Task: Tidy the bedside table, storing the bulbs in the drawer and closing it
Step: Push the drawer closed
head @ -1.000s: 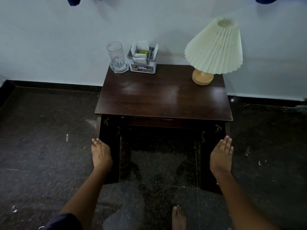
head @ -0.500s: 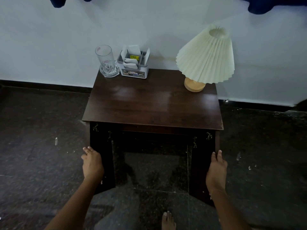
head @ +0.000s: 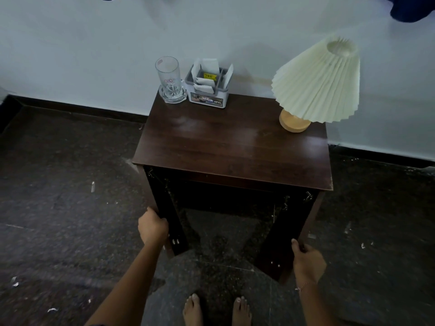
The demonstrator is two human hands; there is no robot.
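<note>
A dark speckled floor (head: 58, 220) meets a pale wall. The wooden counter (head: 230, 147) stands against that wall, with a glass (head: 168, 78) and paper holder (head: 208, 90) far left and a lamp (head: 317, 83) far right. The left hand (head: 152, 228) fingers curl round the left front leg (head: 169, 220). The right hand (head: 307, 261) grips the right front leg (head: 282, 243).

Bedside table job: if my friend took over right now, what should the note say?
The left hand grips the left front leg; the right hand grips the right front leg.
The glass, paper holder and lamp stand at the back of the bedside table.
No bulbs are in view and the drawer looks pushed in, so storing seems done.
Left to do: probably check the drawer, then let go.
</note>
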